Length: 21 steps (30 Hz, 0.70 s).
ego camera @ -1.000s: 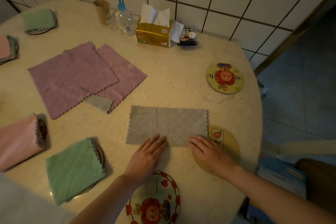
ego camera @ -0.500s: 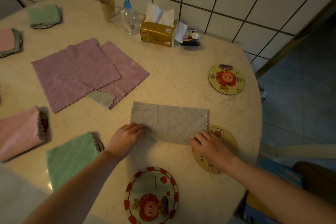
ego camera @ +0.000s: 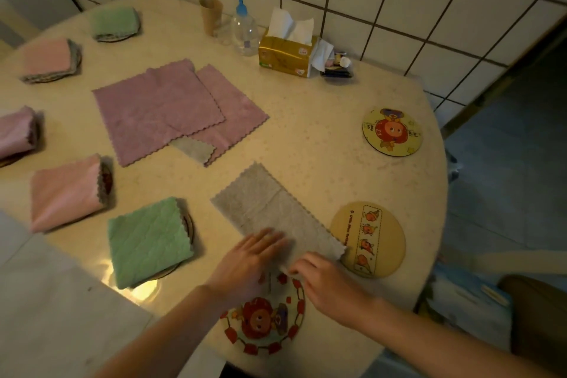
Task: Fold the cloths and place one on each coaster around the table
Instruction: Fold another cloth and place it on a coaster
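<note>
A grey cloth (ego camera: 270, 209), folded into a long strip, lies slantwise on the table (ego camera: 306, 132) near its front edge. My left hand (ego camera: 248, 261) rests flat on the strip's near end with fingers straight. My right hand (ego camera: 325, 279) pinches the near corner of the same cloth. Three bare coasters show: a red-patterned one (ego camera: 264, 322) under my wrists, a tan one (ego camera: 368, 239) beside the cloth's right end, and a yellow one (ego camera: 391, 132) farther right. Two unfolded purple cloths (ego camera: 162, 110) lie spread mid-table over a grey cloth (ego camera: 196, 149).
Folded cloths sit on coasters along the left: green (ego camera: 147, 239), pink (ego camera: 64, 193), pink (ego camera: 15, 132), pink (ego camera: 50, 60), green (ego camera: 115, 21). A paper cup (ego camera: 211, 14), bottle (ego camera: 244, 31) and tissue box (ego camera: 288, 52) stand by the tiled wall.
The grey strip has turned from level to slantwise. My left hand moved from its left end to the near end, and my right hand came in beside it and took the corner.
</note>
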{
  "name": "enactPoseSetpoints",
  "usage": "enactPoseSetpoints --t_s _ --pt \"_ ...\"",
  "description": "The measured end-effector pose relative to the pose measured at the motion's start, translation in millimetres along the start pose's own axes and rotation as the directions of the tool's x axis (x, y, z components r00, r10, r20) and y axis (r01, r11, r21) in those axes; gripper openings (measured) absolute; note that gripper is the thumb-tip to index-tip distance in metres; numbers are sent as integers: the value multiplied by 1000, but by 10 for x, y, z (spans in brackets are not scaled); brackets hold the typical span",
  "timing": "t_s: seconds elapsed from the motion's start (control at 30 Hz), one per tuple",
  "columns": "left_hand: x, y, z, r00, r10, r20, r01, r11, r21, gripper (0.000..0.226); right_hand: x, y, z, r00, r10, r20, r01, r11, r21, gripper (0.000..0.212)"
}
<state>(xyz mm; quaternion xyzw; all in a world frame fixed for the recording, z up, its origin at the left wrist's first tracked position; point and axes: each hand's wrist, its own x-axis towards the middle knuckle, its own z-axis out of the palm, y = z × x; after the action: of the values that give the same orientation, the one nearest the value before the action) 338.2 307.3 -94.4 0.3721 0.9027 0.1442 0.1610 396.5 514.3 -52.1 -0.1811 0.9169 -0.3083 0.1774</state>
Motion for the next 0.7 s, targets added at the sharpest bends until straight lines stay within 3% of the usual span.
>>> enactPoseSetpoints --t_s 0.13,0.23,0.37,0.47,0.57,0.7 --pt "-1 206 290 988 -136 -67 136 991 -7 69 39 -82 -108 992 -69 102 66 997 28 27" --pt "13 266 358 982 -163 -95 167 985 40 63 182 -5 -319 989 -92 114 103 991 -87 31" --pt "-1 313 363 979 -129 -158 137 990 45 64 533 298 -573 969 -56 241 162 879 -448 75" --pt "-20 303 333 977 -162 -141 169 985 41 65 721 591 -595 917 -106 385 318 778 -542 84" --pt "-22 316 239 973 -205 -108 190 972 -135 57 788 831 -562 881 -170 442 422 707 -568 80" --pt "-15 280 134 958 -260 -123 215 931 -294 52 811 927 -584 860 -244 449 479 691 -541 77"
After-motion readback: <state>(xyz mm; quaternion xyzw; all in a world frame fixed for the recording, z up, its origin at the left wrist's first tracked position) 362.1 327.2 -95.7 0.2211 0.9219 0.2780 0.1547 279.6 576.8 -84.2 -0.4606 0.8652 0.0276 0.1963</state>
